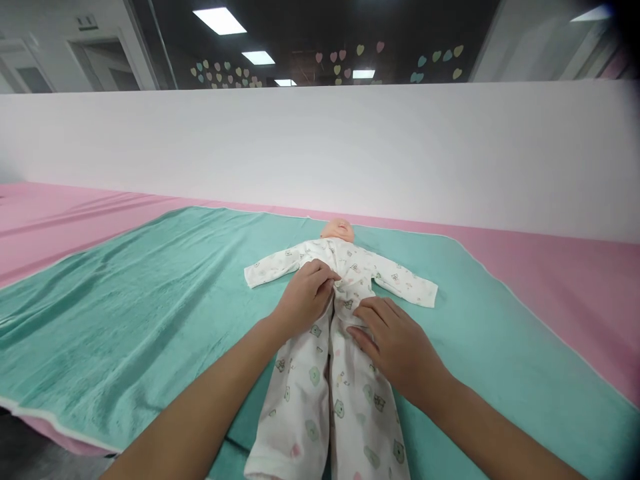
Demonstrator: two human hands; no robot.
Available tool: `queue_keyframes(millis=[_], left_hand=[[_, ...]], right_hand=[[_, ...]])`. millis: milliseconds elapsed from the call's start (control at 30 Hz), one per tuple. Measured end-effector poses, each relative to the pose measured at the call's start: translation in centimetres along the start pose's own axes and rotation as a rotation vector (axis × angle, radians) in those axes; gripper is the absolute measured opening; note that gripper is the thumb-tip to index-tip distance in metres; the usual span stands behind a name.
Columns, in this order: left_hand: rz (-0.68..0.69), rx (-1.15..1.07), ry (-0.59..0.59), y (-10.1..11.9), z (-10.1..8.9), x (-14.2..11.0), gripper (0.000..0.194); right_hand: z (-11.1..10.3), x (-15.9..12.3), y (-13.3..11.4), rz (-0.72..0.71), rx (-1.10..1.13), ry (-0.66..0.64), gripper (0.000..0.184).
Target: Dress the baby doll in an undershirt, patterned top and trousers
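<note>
A baby doll [339, 230] lies on its back on a teal towel [150, 300], dressed in a white printed romper [325, 387] with sleeves spread to both sides. My left hand [305, 297] rests on the doll's belly, its fingers curled and pinching the romper's front near a snap. My right hand [390, 340] lies just right of the front opening at the doll's hip, fingers bent and pressing the cloth down.
The towel covers a pink surface [575, 280] that runs left and right. A white partition wall [320, 147] stands directly behind the doll's head. The towel's near edge [50, 417] hangs at the lower left.
</note>
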State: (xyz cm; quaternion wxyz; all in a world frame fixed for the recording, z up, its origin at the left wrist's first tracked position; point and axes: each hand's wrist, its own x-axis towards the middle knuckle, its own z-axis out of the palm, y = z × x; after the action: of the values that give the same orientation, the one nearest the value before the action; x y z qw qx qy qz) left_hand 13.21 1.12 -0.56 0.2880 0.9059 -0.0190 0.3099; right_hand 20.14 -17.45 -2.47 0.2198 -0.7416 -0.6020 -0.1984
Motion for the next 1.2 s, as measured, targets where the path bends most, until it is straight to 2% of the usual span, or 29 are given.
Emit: queue_keyframes(millis=[200, 533, 667, 767, 867, 1000, 1100, 1200], left_hand=[[0.034, 0.001, -0.017, -0.2, 0.0, 0.0, 0.034], [0.075, 0.11, -0.024, -0.4, 0.2, 0.0, 0.034], [0.085, 0.218, -0.001, -0.4, 0.3, 0.1, 0.039], [0.034, 0.26, -0.017, -0.3, 0.2, 0.2, 0.04], [-0.031, 0.244, 0.005, -0.6, 0.1, 0.3, 0.033], [-0.126, 0.163, 0.055, -2.3, 0.1, 0.5, 0.031], [-0.229, 0.198, 0.075, -4.9, -0.3, 0.5, 0.036], [-0.348, 0.421, 0.114, -7.9, -1.6, 0.0, 0.037]], right_hand=[[0.2, 0.0, 0.1, -0.058, -0.135, -0.029, 0.021], [-0.9, -1.0, 0.7, -0.164, 0.052, -0.153, 0.024], [-1.0, -1.0, 0.7, -0.152, 0.139, -0.175, 0.022], [-1.0, -1.0, 0.7, -0.073, 0.303, -0.152, 0.019], [-0.9, -1.1, 0.5, 0.034, 0.49, -0.125, 0.015], [-0.6, -1.0, 0.7, 0.158, 0.648, -0.108, 0.015], [0.0, -1.0, 3.2, 0.329, 0.623, -0.078, 0.022], [0.5, -1.7, 8.1, 0.596, 0.462, 0.055, 0.028]])
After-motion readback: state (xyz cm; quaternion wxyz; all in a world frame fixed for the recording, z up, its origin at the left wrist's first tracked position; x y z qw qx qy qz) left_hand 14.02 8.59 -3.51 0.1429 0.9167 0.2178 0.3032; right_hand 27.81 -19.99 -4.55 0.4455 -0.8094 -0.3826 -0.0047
